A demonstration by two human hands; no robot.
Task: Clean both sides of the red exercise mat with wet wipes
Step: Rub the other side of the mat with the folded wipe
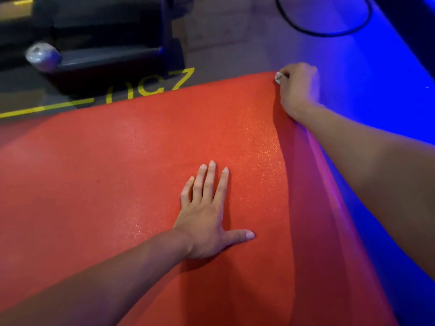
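On the floor, the red mat (pixel 117 184) lies spread wide and fills most of the head view. The left hand (pixel 207 222) rests flat on it, palm down, fingers straight and slightly apart, thumb stuck out to the side. All round that hand there is bare red surface: a broad stretch to its left, more ahead up to the far edge, and a narrower band on its thumb side before the mat's right edge.

The right hand (pixel 297 88) sits at the far right corner, well ahead of the left one. Its fingers are curled, and a small white wad, likely a wipe (pixel 279 77), shows at its fingertips, touching the corner. How much of the wad is inside the hand cannot be told. From that corner back toward the person the right edge looks raised or folded, a darker strip running under the right forearm.

Beyond the right hand the floor (pixel 235 43) is open and washed in blue light, with a black cable (pixel 294 24) looping across it. Past the far edge, ahead of the left hand, yellow markings (pixel 150 90) run on the floor, and dark equipment (pixel 106 43) stands just behind them, blurred.
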